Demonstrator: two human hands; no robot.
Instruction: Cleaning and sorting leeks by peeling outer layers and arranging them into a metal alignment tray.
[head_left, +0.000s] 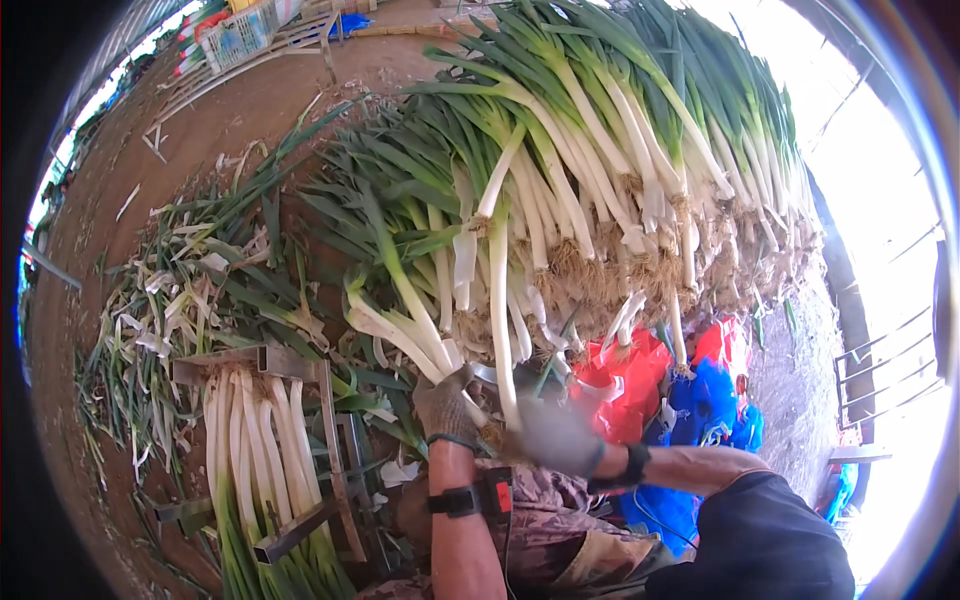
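Observation:
My left hand (pixel 446 406), in a dirty knitted glove, is closed round the white stem of a leek (pixel 415 300), whose green leaves point up and away from me. Its root end sticks out beyond the fingers. My right hand (pixel 562 436), also gloved, is smeared by motion, so its fingers cannot be made out. It is close to the lower end of another long white leek (pixel 501 320). Just ahead lies a big heap of leeks (pixel 590 170), roots toward me and green tops away.
At lower left, a metal frame (pixel 330 440) holds a bundle of peeled leeks (pixel 255 430). Trimmed leaves (pixel 180 320) litter the brown floor beyond it. Red plastic (pixel 640 375) and blue plastic (pixel 705 400) lie at right. A pale crate (pixel 240 38) stands far left.

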